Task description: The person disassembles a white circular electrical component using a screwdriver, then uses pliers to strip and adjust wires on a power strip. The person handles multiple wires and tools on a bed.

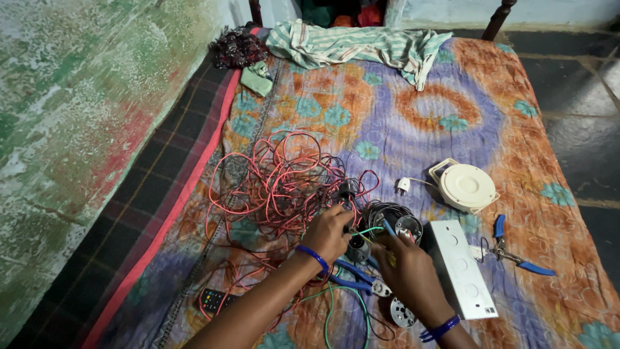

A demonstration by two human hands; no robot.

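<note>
My left hand pinches a thin green wire beside a small dark socket part. My right hand grips a blue-handled tool whose tip points at the wire end. Both wrists wear blue bangles. A big tangle of red wire lies just beyond my left hand on the patterned bedspread. Black round lamp holders sit right behind my fingers.
A white switch box lies right of my right hand, blue pliers beyond it. A round white reel with a plug sits farther back. A striped cloth lies at the bed's head. A painted wall runs along the left.
</note>
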